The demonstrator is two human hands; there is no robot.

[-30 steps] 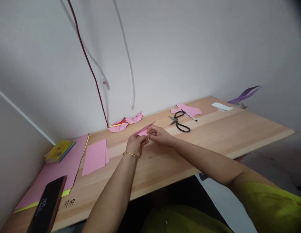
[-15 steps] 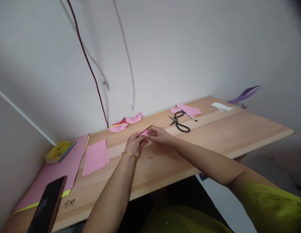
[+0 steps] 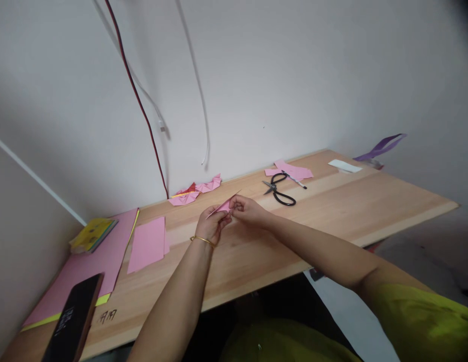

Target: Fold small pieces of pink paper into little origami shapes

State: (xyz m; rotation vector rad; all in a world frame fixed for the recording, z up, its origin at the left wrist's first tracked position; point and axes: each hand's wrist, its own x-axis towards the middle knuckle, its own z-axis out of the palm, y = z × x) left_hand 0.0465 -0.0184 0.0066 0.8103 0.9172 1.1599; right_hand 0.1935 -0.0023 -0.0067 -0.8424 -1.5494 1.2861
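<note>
A folded piece of pink paper is held up just above the wooden table, tilted, between both hands. My left hand, with a gold bangle at its wrist, grips the paper's lower left part between thumb and fingers. At the right side, my right hand pinches the paper with its fingers curled in. The fingers partly cover the paper, so the exact fold cannot be made out. Beyond the hands, folded pink paper pieces lie near the wall, with a red bit among them.
Black-handled scissors lie open right of my hands, beside a pen and pink paper scraps. To the left are pink sheets, a large pink sheet, a yellow pack and a phone. Cables hang along the wall.
Both hands keep hold of the pink paper in almost the same place. The paper and left hand have shifted very slightly; the things on the table have not moved.
</note>
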